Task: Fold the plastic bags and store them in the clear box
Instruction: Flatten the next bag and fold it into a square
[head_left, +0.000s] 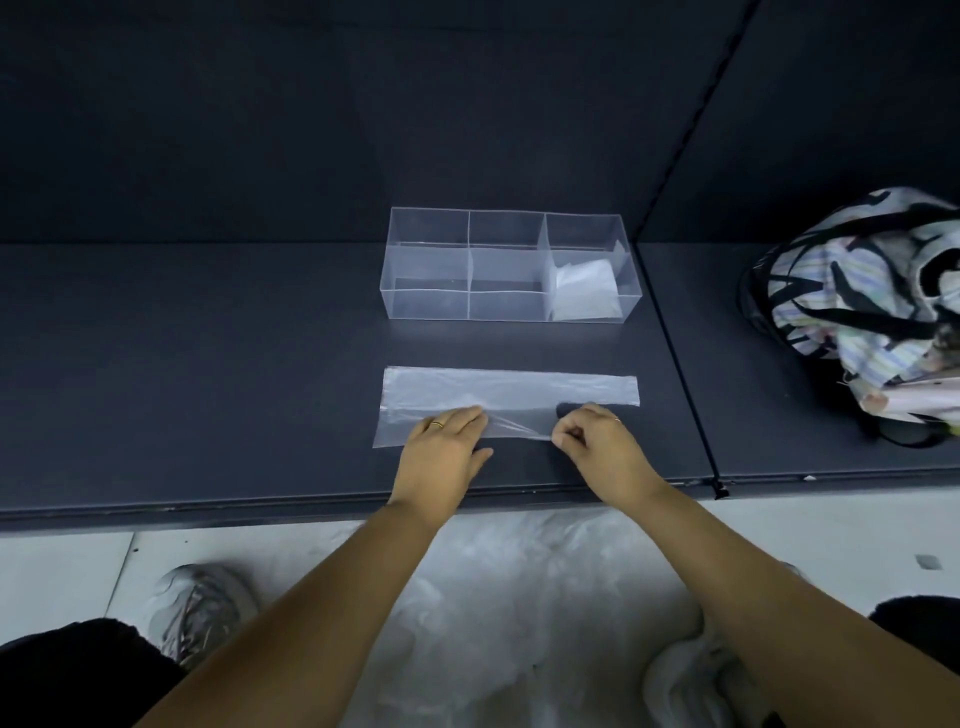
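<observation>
Holding folded bags (584, 288) rightmost, clear box (426, 270); left hand (441, 447) flat, right hand (597, 441) pinching plastic bag (509, 387).

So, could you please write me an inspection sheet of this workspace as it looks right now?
Surface: dark shelf, with a seam line running down its right part.
Job's things: plastic bag lies flat as a long strip in front of the clear box; the box has divided compartments, and a folded bag sits in the right one.
Clutter: patterned tote bag on the right part of the shelf.
Grippers: left hand presses flat on the strip; right hand pinches its near edge.
Cables: nothing seen.
Surroundings: loose plastic bags heaped on the pale floor below, between two shoes.
</observation>
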